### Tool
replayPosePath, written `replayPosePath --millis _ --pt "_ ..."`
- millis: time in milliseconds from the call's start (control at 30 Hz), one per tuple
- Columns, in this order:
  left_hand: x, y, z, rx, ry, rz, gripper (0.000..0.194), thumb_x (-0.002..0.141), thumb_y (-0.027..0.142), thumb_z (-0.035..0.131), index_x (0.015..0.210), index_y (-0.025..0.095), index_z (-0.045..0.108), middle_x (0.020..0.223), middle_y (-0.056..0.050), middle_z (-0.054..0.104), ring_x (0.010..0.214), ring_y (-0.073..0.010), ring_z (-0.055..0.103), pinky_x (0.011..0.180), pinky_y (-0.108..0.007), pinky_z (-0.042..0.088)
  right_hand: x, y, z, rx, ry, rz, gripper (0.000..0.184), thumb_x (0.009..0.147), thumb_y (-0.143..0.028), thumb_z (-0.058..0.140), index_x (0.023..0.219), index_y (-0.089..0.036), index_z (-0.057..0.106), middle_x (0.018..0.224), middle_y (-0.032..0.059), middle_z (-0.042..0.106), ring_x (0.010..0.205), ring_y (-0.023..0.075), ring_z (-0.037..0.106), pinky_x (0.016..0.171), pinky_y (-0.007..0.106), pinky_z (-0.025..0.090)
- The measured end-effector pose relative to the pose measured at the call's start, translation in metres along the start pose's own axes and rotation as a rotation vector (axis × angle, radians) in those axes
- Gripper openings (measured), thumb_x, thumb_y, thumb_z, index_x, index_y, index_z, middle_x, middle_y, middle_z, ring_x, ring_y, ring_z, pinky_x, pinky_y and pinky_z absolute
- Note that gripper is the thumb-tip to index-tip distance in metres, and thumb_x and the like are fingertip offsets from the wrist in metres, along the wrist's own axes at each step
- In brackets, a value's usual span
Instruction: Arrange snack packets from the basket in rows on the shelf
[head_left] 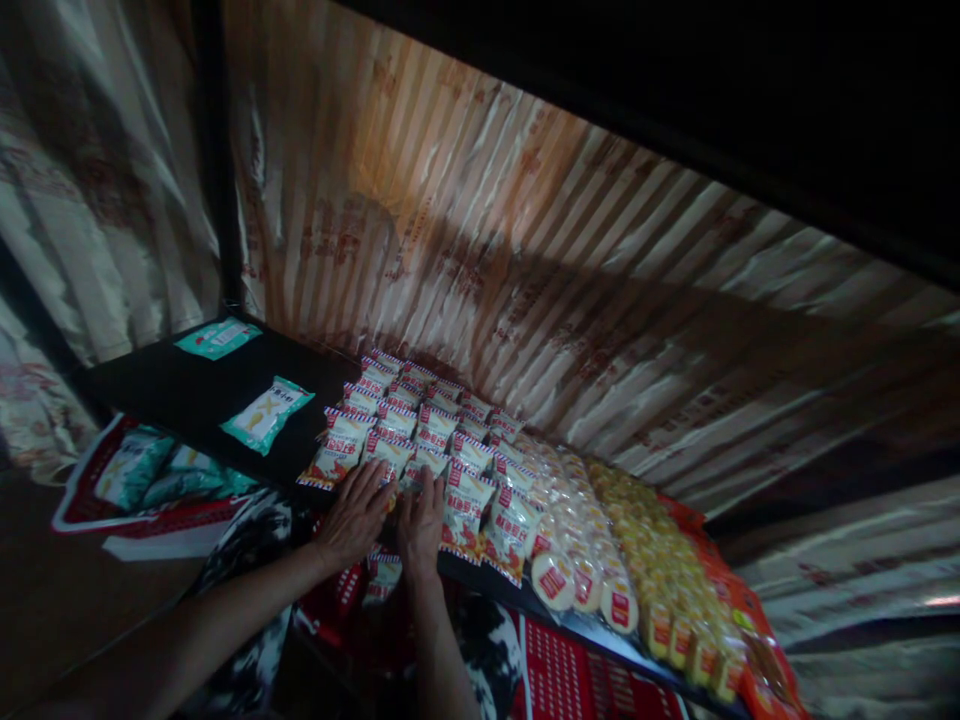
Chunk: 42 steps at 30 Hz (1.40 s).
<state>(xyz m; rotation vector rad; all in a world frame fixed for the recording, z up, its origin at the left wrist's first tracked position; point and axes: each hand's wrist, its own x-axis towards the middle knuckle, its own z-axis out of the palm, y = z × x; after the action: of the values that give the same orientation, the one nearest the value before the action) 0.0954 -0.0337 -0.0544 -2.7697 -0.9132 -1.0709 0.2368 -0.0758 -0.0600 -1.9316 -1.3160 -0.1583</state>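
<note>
My left hand point(355, 512) rests with its fingers stretched out over the front of a small snack packet point(385, 455). Beside it, my right hand point(421, 522) lies with its fingers extended on the neighbouring snack packet point(426, 463) in the front row. Both palms face down, and the hands partly cover these packets. Around them, several matching packets with red print and striped edges stand in rows on a black shelf point(289, 472). Right of my right hand are two more front-row packets, one of them a snack packet point(463, 510) close to my fingers.
Teal packets point(268, 414) lie on the shelf's left part. Rows of round wrapped cakes point(553, 580), yellow wrapped pieces point(679, 640) and orange bags point(750, 620) fill the right. Below are red baskets point(555, 665), one at left holding teal packets. A pleated curtain point(480, 220) hangs behind.
</note>
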Motion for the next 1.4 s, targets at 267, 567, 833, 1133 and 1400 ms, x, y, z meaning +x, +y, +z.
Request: replayPosePath --millis 267,567,833,1133,1400 --pt "0.006 -0.008 -0.007 -0.016 0.004 0.055 0.050 0.087 0.026 0.043 0.137 0.021 0.039 0.149 -0.010 0.029 0.139 -0.0279 0.019 0.110 -0.048 0.024 0.004 -0.013 -0.003 -0.069 0.023 0.009 0.051 0.092 -0.039 0.031 0.134 -0.011 0.041 0.131 0.0246 0.043 0.122 0.0342 0.042 0.089 0.052 0.042" --pt "0.017 -0.022 -0.006 -0.046 -0.045 0.158 0.052 0.088 0.030 0.044 0.138 0.019 0.036 0.150 -0.010 0.027 0.139 -0.0285 0.019 0.110 -0.048 0.026 -0.002 -0.014 0.010 -0.120 0.086 0.039 0.056 0.092 -0.044 0.032 0.137 -0.010 0.036 0.134 0.0267 0.039 0.121 0.0360 0.042 0.088 0.053 0.042" --pt "0.014 -0.024 0.001 -0.081 -0.038 0.142 0.047 0.088 0.028 0.043 0.134 0.019 0.042 0.148 -0.009 0.031 0.139 -0.0266 0.020 0.110 -0.047 0.029 -0.006 -0.013 0.017 -0.095 0.118 0.051 0.055 0.093 -0.042 0.031 0.138 -0.010 0.034 0.136 0.0267 0.037 0.123 0.0360 0.040 0.089 0.054 0.041" --pt "0.010 -0.025 0.007 -0.036 0.028 0.112 0.036 0.091 0.023 0.042 0.126 0.016 0.049 0.142 -0.010 0.041 0.138 -0.0247 0.022 0.106 -0.042 0.038 -0.008 -0.012 0.018 -0.078 0.148 0.034 0.052 0.093 -0.038 0.032 0.136 -0.008 0.037 0.134 0.0262 0.038 0.123 0.0348 0.039 0.090 0.052 0.041" --pt "0.011 -0.024 0.006 -0.106 0.073 0.112 0.033 0.091 0.018 0.041 0.124 0.016 0.049 0.144 -0.011 0.037 0.138 -0.0243 0.023 0.105 -0.044 0.040 -0.008 -0.010 0.019 -0.008 0.184 0.025 0.053 0.094 -0.038 0.029 0.138 -0.009 0.034 0.135 0.0243 0.039 0.126 0.0324 0.037 0.093 0.051 0.040"
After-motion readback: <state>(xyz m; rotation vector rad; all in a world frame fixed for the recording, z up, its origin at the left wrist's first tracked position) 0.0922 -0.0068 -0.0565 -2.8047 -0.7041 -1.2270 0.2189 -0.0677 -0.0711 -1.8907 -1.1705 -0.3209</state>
